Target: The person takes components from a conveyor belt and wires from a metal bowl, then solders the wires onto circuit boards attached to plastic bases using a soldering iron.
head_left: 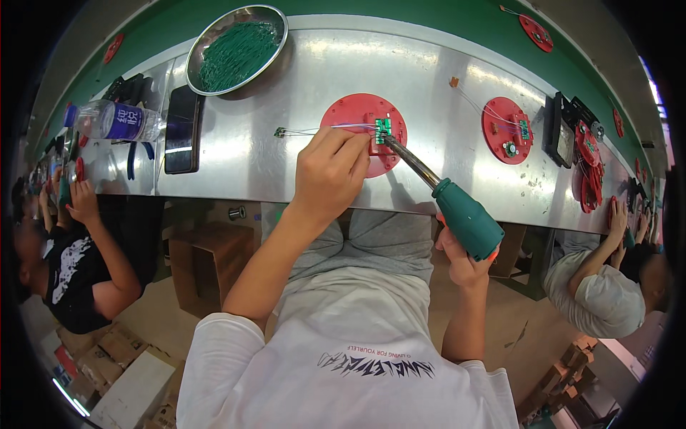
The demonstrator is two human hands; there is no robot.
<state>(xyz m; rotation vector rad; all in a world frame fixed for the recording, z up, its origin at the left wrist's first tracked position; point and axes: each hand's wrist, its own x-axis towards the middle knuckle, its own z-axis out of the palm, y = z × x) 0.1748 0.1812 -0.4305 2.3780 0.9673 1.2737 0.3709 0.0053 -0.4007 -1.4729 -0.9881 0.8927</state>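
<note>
A red round plate (350, 107) lies on the metal bench before me, with a small green circuit board (384, 131) on it. My right hand (464, 259) is closed around the green handle of a soldering iron (466, 218), whose metal tip reaches the board. Pinched in the fingers of my left hand (330, 171) are thin wires (354, 126) that run to the board's left edge. Their other end leads left to a small dark part (279, 132) on the bench. My left fingertips hide part of the plate.
A metal bowl (283, 53) of green wires stands at the back left. Nearby are a dark phone (182, 129) and a water bottle (114, 120). Another red plate with a board (507, 130) lies right, beside black plastic housings (561, 132). Co-workers sit on both sides.
</note>
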